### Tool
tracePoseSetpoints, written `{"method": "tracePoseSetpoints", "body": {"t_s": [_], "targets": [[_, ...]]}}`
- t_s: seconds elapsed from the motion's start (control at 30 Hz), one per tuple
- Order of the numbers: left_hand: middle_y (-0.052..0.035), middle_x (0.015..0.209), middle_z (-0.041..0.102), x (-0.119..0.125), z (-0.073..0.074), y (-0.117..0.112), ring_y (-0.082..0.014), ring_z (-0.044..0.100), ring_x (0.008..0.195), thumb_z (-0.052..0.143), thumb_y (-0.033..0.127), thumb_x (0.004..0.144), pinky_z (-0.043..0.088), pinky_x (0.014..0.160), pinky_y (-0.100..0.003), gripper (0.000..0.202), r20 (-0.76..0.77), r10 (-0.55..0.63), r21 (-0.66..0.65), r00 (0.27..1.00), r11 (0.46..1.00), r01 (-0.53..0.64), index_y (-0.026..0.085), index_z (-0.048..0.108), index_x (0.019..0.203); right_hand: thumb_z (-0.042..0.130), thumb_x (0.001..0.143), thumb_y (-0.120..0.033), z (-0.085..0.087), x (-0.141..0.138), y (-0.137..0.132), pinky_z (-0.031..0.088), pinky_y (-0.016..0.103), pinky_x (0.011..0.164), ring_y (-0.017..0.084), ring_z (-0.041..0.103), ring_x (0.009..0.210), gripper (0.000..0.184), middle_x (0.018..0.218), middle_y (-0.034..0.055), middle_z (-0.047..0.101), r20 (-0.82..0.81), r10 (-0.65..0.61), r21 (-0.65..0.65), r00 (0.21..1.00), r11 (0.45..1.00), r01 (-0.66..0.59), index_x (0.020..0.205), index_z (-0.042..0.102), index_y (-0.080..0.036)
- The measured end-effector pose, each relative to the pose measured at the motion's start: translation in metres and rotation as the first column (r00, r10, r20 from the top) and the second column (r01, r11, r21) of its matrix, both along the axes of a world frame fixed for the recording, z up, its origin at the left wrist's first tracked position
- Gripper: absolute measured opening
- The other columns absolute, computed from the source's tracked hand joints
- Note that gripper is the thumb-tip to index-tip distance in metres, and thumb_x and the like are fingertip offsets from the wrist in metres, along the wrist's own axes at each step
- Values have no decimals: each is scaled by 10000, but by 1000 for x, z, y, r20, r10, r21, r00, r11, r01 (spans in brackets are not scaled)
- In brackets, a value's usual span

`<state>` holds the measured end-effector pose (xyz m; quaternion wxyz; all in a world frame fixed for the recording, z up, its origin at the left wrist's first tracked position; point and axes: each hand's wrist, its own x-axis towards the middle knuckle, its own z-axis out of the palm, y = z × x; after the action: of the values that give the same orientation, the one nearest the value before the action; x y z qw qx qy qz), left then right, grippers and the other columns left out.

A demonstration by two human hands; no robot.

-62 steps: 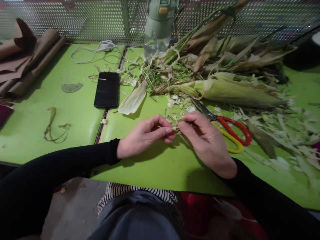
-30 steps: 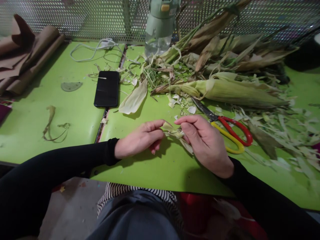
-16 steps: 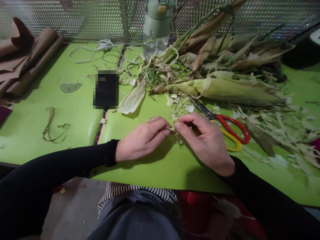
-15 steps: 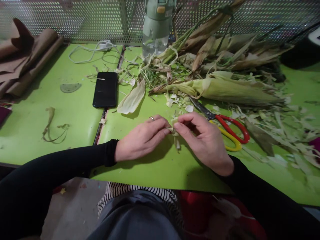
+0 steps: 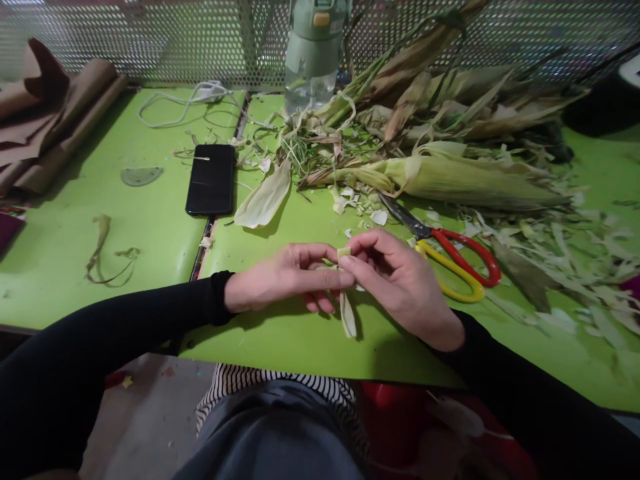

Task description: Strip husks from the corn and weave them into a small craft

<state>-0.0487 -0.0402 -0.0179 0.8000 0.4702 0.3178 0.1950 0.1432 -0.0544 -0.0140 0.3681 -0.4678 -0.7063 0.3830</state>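
Between my hands, above the green table, is a narrow strip of corn husk (image 5: 348,315). Its lower end hangs down and a short pale end shows above the fingertips. My left hand (image 5: 287,275) pinches it from the left, thumb stretched along it. From the other side my right hand (image 5: 405,283) grips the strip between thumb and fingers. Part of the husk is hidden behind the fingers. Scissors (image 5: 453,257) with one red and one yellow handle lie just beyond my right hand. A single husk leaf (image 5: 265,200) rests on the table beyond my left hand.
A corn husk bundle (image 5: 460,179), dry husks (image 5: 500,107) and shreds cover the back and right. A phone (image 5: 211,180), white cable (image 5: 170,110), protractor (image 5: 142,175) and brown paper (image 5: 75,123) lie left. A water bottle (image 5: 313,63) stands by the mesh panel (image 5: 190,43).
My left hand has turned, its thumb now across the front of the husk strip and its lower fingers uncurled beneath. More of the strip hangs down below the hands.
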Motion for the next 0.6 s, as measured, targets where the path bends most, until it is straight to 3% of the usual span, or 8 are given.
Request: {"method": "tracePoseSetpoints", "body": {"t_s": [0.13,0.27,0.4,0.5,0.6], "targets": [[-44,829,716,-1,-2,2,-103,685,684,755,520,810,543,644,-223,427,22,-77,-132,997,988,80,142,614,949,612,893,-245,-1,-1,-1,401,247,558,106,484,627,70,731,-27,531,-35,38,-36,999,999,-39,840,574,-219],[-47,883,728,1,-1,-1,-95,679,731,795,464,785,550,683,-225,389,14,-89,-107,996,990,90,135,615,888,588,931,-300,1,-2,-3,385,254,544,105,458,600,133,705,-34,510,-82,3,-116,997,993,-12,827,561,-221],[-24,782,697,5,-3,-8,-90,662,685,766,438,820,540,663,-225,353,2,-74,-52,997,996,74,134,588,825,604,923,-330,1,-1,-1,382,262,544,116,470,614,146,724,-27,527,-82,-27,-111,996,994,18,834,559,-225],[-6,719,674,7,-5,-11,-74,628,627,748,412,845,513,627,-209,321,12,-21,-23,1000,1000,21,129,598,832,603,936,-406,0,3,4,386,267,553,127,494,636,195,760,-15,561,-22,-27,-96,999,995,25,864,567,-228],[-13,711,676,6,-6,-10,-75,624,621,728,405,866,507,624,-207,305,42,110,-12,993,994,-110,123,613,853,545,965,-502,3,10,8,360,271,546,123,470,605,293,736,-17,548,97,-49,1,994,999,50,864,555,-227]]}}
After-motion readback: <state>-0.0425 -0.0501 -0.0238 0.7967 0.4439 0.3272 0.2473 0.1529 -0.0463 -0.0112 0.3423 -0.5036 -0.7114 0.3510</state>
